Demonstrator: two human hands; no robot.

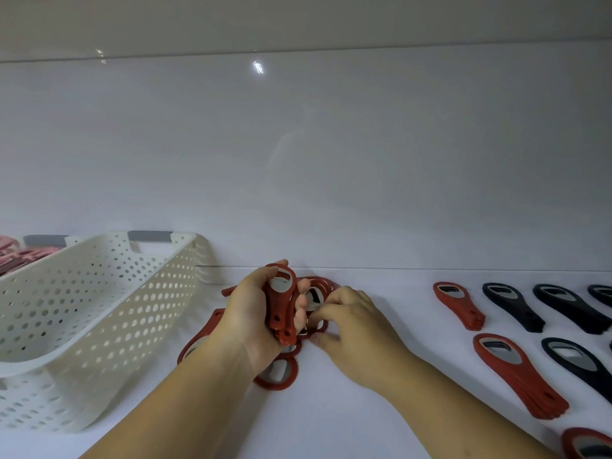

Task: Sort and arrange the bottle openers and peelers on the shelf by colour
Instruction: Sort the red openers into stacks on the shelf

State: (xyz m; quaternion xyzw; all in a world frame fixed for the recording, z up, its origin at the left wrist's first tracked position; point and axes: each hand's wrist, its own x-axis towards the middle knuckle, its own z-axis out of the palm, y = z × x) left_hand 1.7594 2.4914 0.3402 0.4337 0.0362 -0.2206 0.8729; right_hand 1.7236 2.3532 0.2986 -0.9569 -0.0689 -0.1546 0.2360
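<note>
- Broadly, we see a white shelf [331, 425] filling the lower half of the frame, with a glossy white back wall [331, 160] above it.
- A cream perforated basket [99, 309] sits at lower left, tilted, with its open top facing the middle of the frame. We see nothing inside it.
- Our left hand [251, 319] is at lower centre, fingers and thumb wrapped round a bundle of red bottle openers [280, 306]. The bundle stands nearly upright, ring ends up.
- Our right hand [357, 329] lies just right of it, knuckles up and fingers bent. The fingertips are down on the loose red pile [276, 376], and we cannot tell whether they pinch an opener or only touch it.
- That pile lies on the shelf under and between both hands, just right of the basket.
- At the right of the frame, sorted red stacks [516, 372] lie in a column on the shelf.
- Black bottle openers [511, 304] lie in rows just right of the red stacks, running to the right edge.
- Pink items [13, 256] show at the left edge behind the basket. They are too cropped for us to identify.
</note>
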